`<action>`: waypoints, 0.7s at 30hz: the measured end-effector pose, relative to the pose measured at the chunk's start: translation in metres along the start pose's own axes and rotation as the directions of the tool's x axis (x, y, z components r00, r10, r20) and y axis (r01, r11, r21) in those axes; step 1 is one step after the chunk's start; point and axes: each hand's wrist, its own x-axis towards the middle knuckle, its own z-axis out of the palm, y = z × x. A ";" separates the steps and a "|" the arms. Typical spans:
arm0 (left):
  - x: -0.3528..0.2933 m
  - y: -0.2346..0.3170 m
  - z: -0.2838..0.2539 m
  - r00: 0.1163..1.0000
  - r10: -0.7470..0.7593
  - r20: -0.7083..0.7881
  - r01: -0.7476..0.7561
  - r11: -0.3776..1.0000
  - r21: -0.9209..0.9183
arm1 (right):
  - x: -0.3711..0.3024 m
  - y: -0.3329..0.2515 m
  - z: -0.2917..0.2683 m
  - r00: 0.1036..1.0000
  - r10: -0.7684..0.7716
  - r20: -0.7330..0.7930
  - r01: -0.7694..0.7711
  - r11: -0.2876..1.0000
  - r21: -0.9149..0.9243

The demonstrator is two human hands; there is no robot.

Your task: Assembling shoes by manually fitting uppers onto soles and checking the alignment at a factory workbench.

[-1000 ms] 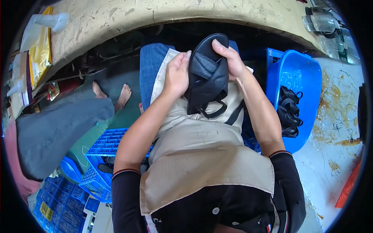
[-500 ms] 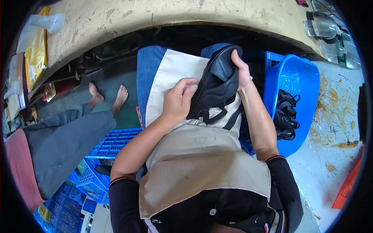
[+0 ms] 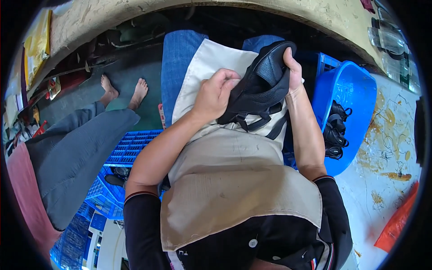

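A black sandal [image 3: 269,72] with a pebbled leather surface and dangling straps is held tilted over my lap. My right hand [image 3: 294,74] grips its far right edge, thumb laid on top and the other fingers hidden beneath. On the opposite side, my left hand [image 3: 215,95] has its fingers curled in and pinches the left edge of the sandal. Loose black straps [image 3: 256,121] hang from its near end over my beige apron [image 3: 193,101].
To my right stands a blue plastic basin [image 3: 360,103] with several black sandals [image 3: 335,130]. A worn table edge [image 3: 135,11] curves across the front. Blue crates [image 3: 135,146] stand left, beside a seated person's grey trousers [image 3: 85,153]. A red bag [image 3: 396,222] lies far right.
The view has shifted a little. Between my hands, the sandal has turned so that its inner opening shows more. Both hands keep their hold.
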 end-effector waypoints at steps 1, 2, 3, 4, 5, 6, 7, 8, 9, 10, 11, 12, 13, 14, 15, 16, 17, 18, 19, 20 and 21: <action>0.000 -0.001 0.008 1.000 0.027 -0.006 -0.027 1.000 -0.001 | -0.001 -0.002 0.001 1.000 0.003 0.007 -0.003 1.000 -0.002; 0.001 -0.001 0.014 0.998 0.054 -0.011 -0.054 0.999 -0.002 | -0.001 -0.003 0.003 1.000 0.006 0.014 -0.006 1.000 -0.003; 0.000 -0.003 0.016 0.997 0.081 -0.018 -0.081 0.997 -0.003 | -0.002 -0.005 0.004 1.000 0.009 0.022 -0.009 1.000 -0.005; -0.001 0.001 0.015 0.996 0.085 -0.016 -0.085 0.996 -0.003 | -0.006 -0.006 0.005 1.000 0.005 0.023 -0.005 1.000 -0.006; -0.006 0.007 0.012 1.000 0.008 0.001 -0.008 1.000 0.022 | -0.012 -0.003 0.004 1.000 -0.005 0.002 0.005 1.000 -0.016; -0.012 0.015 0.009 0.998 -0.069 0.011 0.069 0.996 0.051 | -0.017 -0.001 0.003 1.000 -0.012 -0.014 0.011 1.000 -0.027; -0.016 0.022 0.006 0.989 -0.148 0.018 0.146 0.986 0.079 | -0.021 0.001 0.003 0.999 -0.018 -0.031 0.017 0.999 -0.037; -0.017 0.027 0.004 0.974 -0.226 0.023 0.223 0.969 0.108 | -0.022 0.000 0.004 0.999 -0.024 -0.048 0.022 0.999 -0.047; -0.016 0.034 0.003 0.973 -0.228 0.023 0.225 0.969 0.105 | -0.023 -0.001 0.006 0.999 -0.022 -0.049 0.019 0.999 -0.049; -0.014 0.044 0.003 0.977 -0.214 0.017 0.210 0.971 0.115 | -0.025 -0.001 0.008 0.999 -0.017 -0.039 0.016 0.999 -0.040; -0.012 0.051 0.001 0.980 -0.201 0.010 0.198 0.972 0.126 | -0.025 0.001 0.009 1.000 -0.011 -0.027 0.010 1.000 -0.029; -0.010 0.056 0.001 0.982 -0.189 0.004 0.186 0.973 0.137 | -0.025 0.003 0.010 1.000 -0.004 -0.017 0.004 1.000 -0.018; -0.009 0.057 0.000 0.984 -0.176 -0.002 0.175 0.973 0.148 | -0.025 0.005 0.011 1.000 0.002 -0.006 -0.002 1.000 -0.007; -0.009 0.054 -0.002 0.983 -0.183 -0.010 0.183 0.972 0.150 | -0.023 0.006 0.012 1.000 0.012 -0.002 -0.012 1.000 -0.004; -0.007 0.049 -0.003 0.987 -0.160 0.003 0.159 0.980 0.120 | -0.021 0.006 0.012 1.000 0.008 -0.006 -0.008 1.000 -0.005; -0.002 0.043 -0.004 0.991 -0.134 0.022 0.132 0.988 0.086 | -0.021 0.003 0.011 1.000 -0.001 -0.017 0.001 1.000 -0.007; 0.003 0.036 -0.004 0.993 -0.107 0.040 0.105 0.993 0.051 | -0.020 0.001 0.010 1.000 -0.010 -0.028 0.010 1.000 -0.011; 0.007 0.030 -0.004 0.995 -0.078 0.056 0.077 0.997 0.016 | -0.020 0.001 0.007 0.999 -0.021 -0.038 0.020 1.000 -0.015; 0.010 0.024 -0.003 0.995 -0.080 0.060 0.080 0.997 0.012 | -0.019 0.003 0.003 0.999 -0.020 -0.044 0.019 1.000 -0.015; 0.014 0.018 0.000 0.992 -0.087 0.089 0.089 0.996 -0.018 | -0.019 0.005 -0.003 0.999 -0.031 -0.040 0.031 0.999 -0.012; 0.021 0.013 0.003 0.989 -0.087 0.116 0.092 0.995 -0.043 | -0.015 0.006 -0.007 0.998 -0.047 -0.029 0.047 0.999 -0.009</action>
